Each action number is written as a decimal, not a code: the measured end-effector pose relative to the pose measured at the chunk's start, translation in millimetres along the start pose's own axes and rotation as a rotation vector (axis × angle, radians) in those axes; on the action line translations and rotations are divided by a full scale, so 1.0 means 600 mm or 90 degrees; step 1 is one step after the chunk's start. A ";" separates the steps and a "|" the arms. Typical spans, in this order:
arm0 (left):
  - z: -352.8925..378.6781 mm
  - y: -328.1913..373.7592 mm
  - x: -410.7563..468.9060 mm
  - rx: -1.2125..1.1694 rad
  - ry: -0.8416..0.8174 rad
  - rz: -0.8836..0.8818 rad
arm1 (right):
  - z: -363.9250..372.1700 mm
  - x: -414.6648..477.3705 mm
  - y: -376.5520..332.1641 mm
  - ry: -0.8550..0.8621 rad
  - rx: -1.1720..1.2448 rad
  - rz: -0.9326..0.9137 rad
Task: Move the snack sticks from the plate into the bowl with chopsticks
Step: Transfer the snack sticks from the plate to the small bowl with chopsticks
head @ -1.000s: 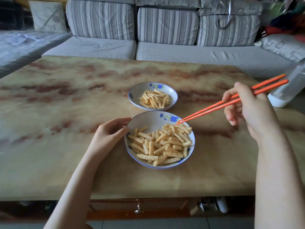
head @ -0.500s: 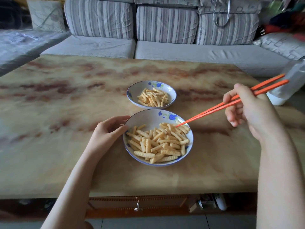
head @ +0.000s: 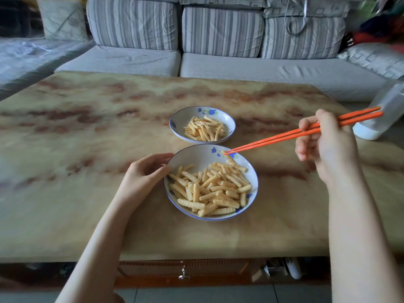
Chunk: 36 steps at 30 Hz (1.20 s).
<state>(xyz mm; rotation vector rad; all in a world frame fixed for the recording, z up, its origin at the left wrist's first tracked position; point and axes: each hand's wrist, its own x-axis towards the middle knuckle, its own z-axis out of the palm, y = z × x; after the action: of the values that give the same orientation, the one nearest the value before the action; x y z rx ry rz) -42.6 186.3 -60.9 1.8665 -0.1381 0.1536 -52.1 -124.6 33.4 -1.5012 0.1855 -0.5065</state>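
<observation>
Marbled tan table (head: 87, 138) fills mid-frame, with a striped grey sofa (head: 218, 33) across the top, a whitish bottle (head: 380, 114) at the right edge and a drawer knob (head: 184, 275) at bottom centre. The plate (head: 196, 157) of sticks (head: 209, 189) sits dead centre. The bowl (head: 181, 119) is just above it and has some in it too. Left hand (head: 143, 176) cups the plate's left rim. Right hand (head: 325, 145) grips orange chopsticks (head: 273, 138), tips pinching one stick (head: 227, 156) at the plate's upper rim.

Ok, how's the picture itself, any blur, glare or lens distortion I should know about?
Head view: soft, even light, no hard glare; plate and chopsticks sharp at centre. Head view, top right: the clutter is smeared with blur. Head view, edges: the wide lens bends the table at its edges and stretches the forearms.
</observation>
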 end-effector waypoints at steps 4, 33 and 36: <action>0.002 0.005 -0.001 0.005 0.004 -0.006 | 0.018 0.001 0.010 0.034 0.088 -0.004; -0.001 0.007 -0.002 0.018 -0.015 -0.008 | 0.026 0.023 0.036 -0.001 0.027 -0.027; 0.000 0.008 -0.004 0.015 -0.015 -0.008 | 0.005 0.007 0.009 -0.051 -0.037 -0.042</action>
<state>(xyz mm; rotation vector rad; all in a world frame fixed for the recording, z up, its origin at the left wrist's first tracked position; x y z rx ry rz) -45.6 184.8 -56.6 1.8922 -0.1406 0.1246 -46.1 -123.6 29.4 -1.5861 0.0893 -0.4971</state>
